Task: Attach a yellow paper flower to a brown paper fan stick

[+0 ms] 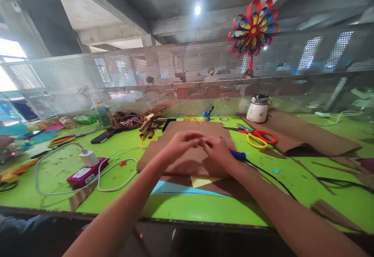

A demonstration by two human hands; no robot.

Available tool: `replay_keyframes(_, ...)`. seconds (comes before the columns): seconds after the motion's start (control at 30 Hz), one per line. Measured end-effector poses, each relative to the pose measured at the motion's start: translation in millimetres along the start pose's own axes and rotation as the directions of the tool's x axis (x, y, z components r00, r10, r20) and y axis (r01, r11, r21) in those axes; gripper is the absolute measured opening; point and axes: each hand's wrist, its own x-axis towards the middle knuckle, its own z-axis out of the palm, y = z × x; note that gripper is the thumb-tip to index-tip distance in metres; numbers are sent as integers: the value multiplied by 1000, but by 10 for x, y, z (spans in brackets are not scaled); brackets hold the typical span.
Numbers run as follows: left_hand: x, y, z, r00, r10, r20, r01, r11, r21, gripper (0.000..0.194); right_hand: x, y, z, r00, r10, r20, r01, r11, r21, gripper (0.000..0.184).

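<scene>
Both hands meet above a sheet of brown paper (193,129) on the green table. My left hand (184,144) is curved, its fingers together and their tips at the right fingertips. My right hand (219,153) has its fingers bent in a pinch. Whatever lies between the fingertips, if anything, is too small to make out. Just right of my right hand lies a blue-handled tool (238,155) with a black cord, partly hidden behind the hand. Light blue paper (178,188) sticks out from under the brown sheet at the front.
Right of the paper lie yellow-handled scissors (257,141) and red-handled scissors (267,135). Behind stand a white flask (257,109) and more brown paper (315,134). At left, a purple power strip (87,174) holds a white charger (89,158) with a looping cable; a phone (104,136) lies beyond.
</scene>
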Motion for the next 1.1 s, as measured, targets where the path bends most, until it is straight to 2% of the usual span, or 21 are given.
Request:
replay_keyframes(0.03, 63, -103, -49, 984, -94, -149, 126, 968, 218, 36, 32, 40, -20, 999, 20, -36, -20, 1000, 1, 24)
replay_keyframes(0.07, 100, -232, -87, 961, -146, -234, 238, 866, 439, 36, 66, 86, -42, 996, 48, -77, -48, 999, 12, 25)
replay_keyframes(0.13, 105, -507, -129, 946, -164, -281, 296, 789, 538, 37, 133, 192, -90, 980, 118, -159, -112, 992, 49, 26)
replay_keyframes(0.2, 48, -726, -127, 947, -171, -273, 308, 735, 605, 41, 185, 297, -136, 962, 183, -202, -171, 982, 77, 26)
replay_keyframes(0.3, -39, -880, -85, 949, -224, -222, 315, 666, 676, 42, 228, 421, -185, 948, 240, -211, -224, 970, 96, 27)
replay_keyframes(0.4, -52, -894, -69, 952, -255, -167, 294, 624, 724, 44, 247, 491, -207, 944, 268, -192, -249, 961, 118, 28)
replay_keyframes(0.5, -26, -882, -101, 955, -265, -134, 272, 600, 752, 48, 257, 493, -216, 958, 260, -122, -243, 960, 138, 28)
replay_keyframes(0.63, -7, -894, -142, 947, -296, -121, 279, 577, 768, 49, 211, 305, -274, 971, 239, -21, -233, 960, 156, 29)
replay_keyframes(0.7, -6, -904, -139, 945, -306, -117, 281, 571, 771, 49, 127, 127, -345, 984, 156, 89, -168, 975, 149, 24)
replay_keyframes(0.73, -5, -907, -134, 944, -307, -118, 282, 569, 773, 49, 66, 29, -387, 979, 44, 201, -71, 989, 130, 22)
replay_keyframes(0.77, -3, -908, -127, 945, -304, -122, 282, 567, 774, 49, -9, -64, -428, 950, -66, 304, 40, 995, 90, 23)
replay_keyframes(0.83, 0, -897, -122, 949, -285, -136, 281, 565, 776, 49, -184, -215, -489, 879, -215, 426, 258, 965, -44, 29)
replay_keyframes(0.9, 0, -866, -139, 953, -258, -155, 279, 563, 778, 49, -360, -293, -499, 831, -237, 504, 363, 916, -168, 25)
replay_keyframes(0.93, -2, -842, -160, 956, -242, -166, 278, 564, 778, 49, -434, -302, -484, 822, -216, 526, 379, 898, -224, 22)
replay_keyframes(1.0, -17, -774, -226, 960, -204, -192, 276, 578, 768, 48, -532, -275, -428, 834, -164, 527, 374, 870, -322, 17)
replay_keyframes(1.1, -72, -629, -349, 965, -105, -242, 248, 669, 701, 47, -544, -182, -341, 881, -138, 453, 330, 866, -377, 18)
